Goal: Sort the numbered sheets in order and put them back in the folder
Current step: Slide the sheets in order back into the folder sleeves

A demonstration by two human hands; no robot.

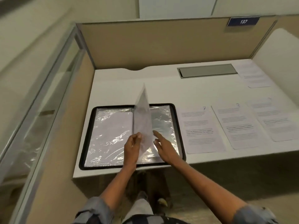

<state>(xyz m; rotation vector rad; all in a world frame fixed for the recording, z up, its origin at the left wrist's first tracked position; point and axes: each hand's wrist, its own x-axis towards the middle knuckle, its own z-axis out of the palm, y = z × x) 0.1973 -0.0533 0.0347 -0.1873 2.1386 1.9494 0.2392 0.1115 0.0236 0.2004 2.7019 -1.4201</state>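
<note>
Plate, dark blue, on the top edge of the partition at right: white digits "137".
First sheet, just right of the folder: handwritten "7" at its top right corner; printed paragraphs below, one in bolder type, too blurred to read.
Second sheet, next to the right: one handwritten digit at top right (perhaps an 8, not certain); body print illegible.
Third sheet, rightmost: a faint mark at the top right corner, unreadable.
Far sheet, behind the others at right: grey lines of print, illegible.
Sleeve, upright over the folder: faint print — not legible.
</note>
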